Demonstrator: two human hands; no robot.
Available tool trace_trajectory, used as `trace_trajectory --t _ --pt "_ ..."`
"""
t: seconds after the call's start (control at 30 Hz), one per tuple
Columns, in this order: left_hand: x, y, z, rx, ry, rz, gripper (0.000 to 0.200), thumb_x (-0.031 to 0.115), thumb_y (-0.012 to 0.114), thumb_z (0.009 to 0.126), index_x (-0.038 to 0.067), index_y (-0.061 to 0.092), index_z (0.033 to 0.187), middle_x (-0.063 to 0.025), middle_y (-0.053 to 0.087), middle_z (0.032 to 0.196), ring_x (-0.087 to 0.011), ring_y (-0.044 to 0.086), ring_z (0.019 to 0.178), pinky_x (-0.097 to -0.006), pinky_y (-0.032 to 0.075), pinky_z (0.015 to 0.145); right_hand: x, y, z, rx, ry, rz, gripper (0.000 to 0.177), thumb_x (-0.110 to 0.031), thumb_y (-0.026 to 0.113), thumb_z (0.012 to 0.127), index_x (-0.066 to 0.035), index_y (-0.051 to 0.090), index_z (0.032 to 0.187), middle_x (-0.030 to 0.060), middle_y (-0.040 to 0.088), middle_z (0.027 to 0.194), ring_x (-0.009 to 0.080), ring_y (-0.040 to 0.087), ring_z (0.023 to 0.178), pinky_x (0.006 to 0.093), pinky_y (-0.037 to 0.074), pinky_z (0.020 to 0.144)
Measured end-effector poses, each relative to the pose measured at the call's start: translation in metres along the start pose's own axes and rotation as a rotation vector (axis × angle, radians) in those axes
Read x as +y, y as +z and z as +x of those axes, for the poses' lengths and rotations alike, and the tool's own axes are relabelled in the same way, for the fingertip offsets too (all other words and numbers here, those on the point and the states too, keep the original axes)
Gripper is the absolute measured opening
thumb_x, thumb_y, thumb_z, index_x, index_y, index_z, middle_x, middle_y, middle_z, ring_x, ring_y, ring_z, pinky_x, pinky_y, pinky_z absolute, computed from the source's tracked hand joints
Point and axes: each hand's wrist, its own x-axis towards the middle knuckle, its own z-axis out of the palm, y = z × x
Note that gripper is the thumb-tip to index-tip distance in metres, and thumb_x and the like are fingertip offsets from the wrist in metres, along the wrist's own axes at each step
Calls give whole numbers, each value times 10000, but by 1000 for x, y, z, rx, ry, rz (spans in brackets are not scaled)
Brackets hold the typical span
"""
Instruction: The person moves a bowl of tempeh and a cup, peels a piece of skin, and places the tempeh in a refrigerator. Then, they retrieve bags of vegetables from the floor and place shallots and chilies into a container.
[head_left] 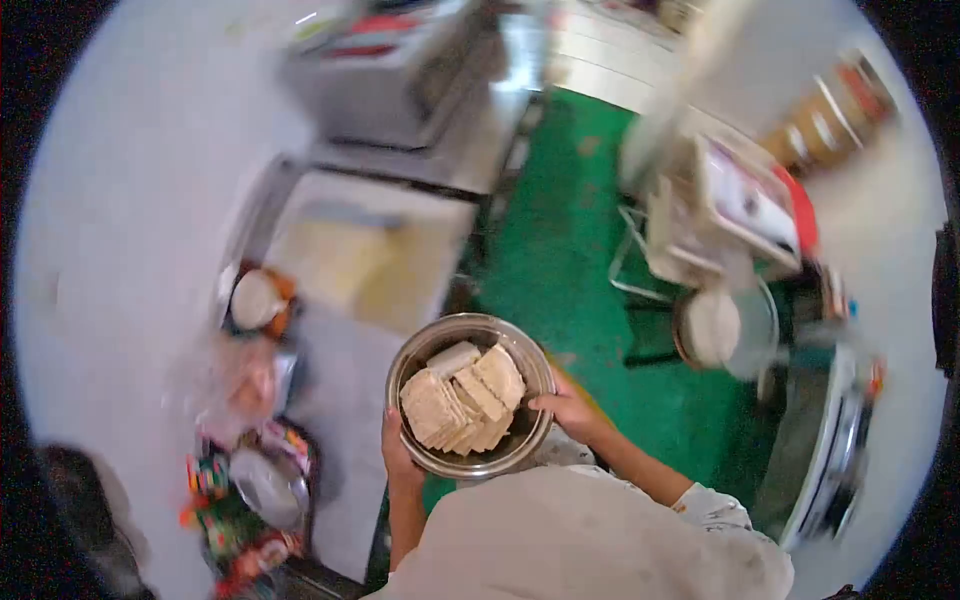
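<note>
A round metal bowl is held in front of my body. Inside it lie several pale, flat pieces of food, some stacked and leaning on each other. My left hand grips the bowl's left side. On the right side, my right hand holds the rim, with the thumb over the edge. The fingers under the bowl are hidden.
On the left, a counter carries a blurred pale tray or board, a small container and colourful packets. A grey machine stands farther back. Green floor runs between it and crates at right.
</note>
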Motion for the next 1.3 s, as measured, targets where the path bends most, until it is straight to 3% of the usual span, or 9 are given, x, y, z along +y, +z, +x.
trace_trajectory --t 0.17,0.43,0.47,0.57,0.7,0.93,1.07,1.2,1.3 --pt "13 -21 50 -296 -356 153 514 356 450 930 -10 383 1284 -163 491 1238 -274 519 1103 -398 438 924 26 40 -63 375 -101 3 630 -58 582 788 -63 324 1363 38 479 1234 132 483 1032 280 420 866" --pt "42 27 86 -606 -525 489 501 337 473 917 -4 391 1274 -149 509 1216 -259 526 1098 -383 442 922 33 117 -102 704 146 222 598 -65 585 812 -49 320 1348 53 489 1195 159 468 1086 315 412 908" --pt "38 28 91 -641 -589 462 504 336 482 913 -3 391 1275 -147 511 1213 -257 526 1098 -380 443 923 45 123 -98 798 -43 134 657 -23 585 775 -48 292 1363 59 458 1252 172 443 1130 326 397 935" --pt "29 28 102 -730 -656 432 515 346 501 902 -1 400 1268 -142 516 1200 -255 533 1083 -373 457 905 63 142 -102 974 -67 -84 681 11 566 736 -51 301 1361 57 427 1292 175 425 1154 320 388 944" --pt "30 40 116 -663 -765 607 520 385 537 881 12 448 1232 -126 537 1163 -232 557 1031 -376 485 854 44 172 -95 1135 -160 168 679 37 526 688 -38 345 1338 60 487 1225 172 450 1129 318 375 946" --pt "26 65 135 -1110 -666 685 602 447 442 917 42 341 1351 -124 416 1339 -226 411 1219 -387 318 1015 105 184 -70 1391 -262 257 592 25 506 651 -17 444 1239 45 557 1088 158 514 982 293 417 855" --pt "-18 39 194 -1074 -748 798 537 459 393 928 141 356 1359 -84 449 1329 -228 402 1219 -457 274 1009 160 174 -58 1525 -339 329 501 16 523 669 -19 485 1167 35 568 990 158 536 851 300 449 742" --pt "-82 28 239 -1076 -779 906 595 480 456 901 108 362 1357 -100 449 1320 -263 369 1255 -415 275 1025 217 131 -57 1663 -284 393 419 4 554 677 -35 512 1092 39 583 889 164 552 751 316 483 657" --pt "-203 7 273 -1181 -719 924 522 399 455 913 98 391 1335 -105 462 1305 -260 383 1242 -417 289 1016 334 33 -65 1737 -479 226 394 -5 571 693 -46 519 1081 42 582 879 158 555 711 319 502 643"
